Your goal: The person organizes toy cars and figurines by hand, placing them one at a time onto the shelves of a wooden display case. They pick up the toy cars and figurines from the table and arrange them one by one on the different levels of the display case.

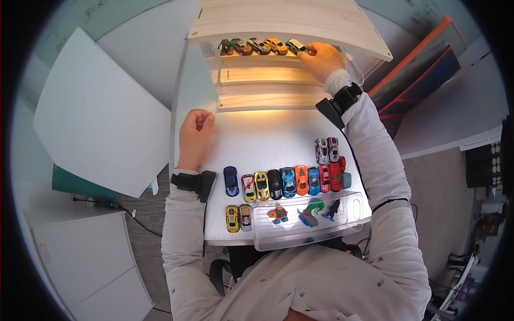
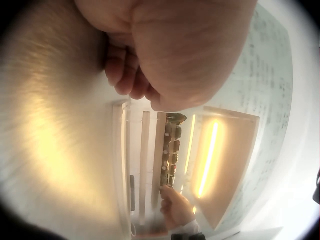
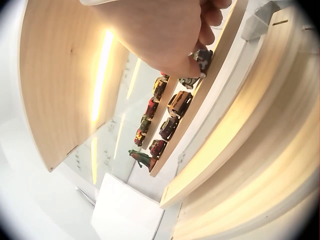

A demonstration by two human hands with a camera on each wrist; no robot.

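My right hand [image 1: 324, 60] reaches under the top board of a wooden display shelf [image 1: 257, 74]. Thumb and fingers pinch a small grey-green toy car [image 3: 202, 59] at the right end of a row on the upper ledge; part of it is hidden behind the thumb. Beside it on that ledge stand an orange toy car [image 1: 276, 46], several darker ones and a red-green toy figure [image 1: 226, 47]. Left of the shelf front, my left hand [image 1: 198, 134] stays low by the table's left edge, fingers loosely curled with nothing in them.
Several toy cars, among them an orange one [image 1: 301, 180], line the silver table [image 1: 257, 128]. A transparent tray [image 1: 292, 235] with small toys lies at the near edge. A second car row [image 3: 151, 106] shows behind the ledge in the right wrist view. A cable hangs by the shelf's right side.
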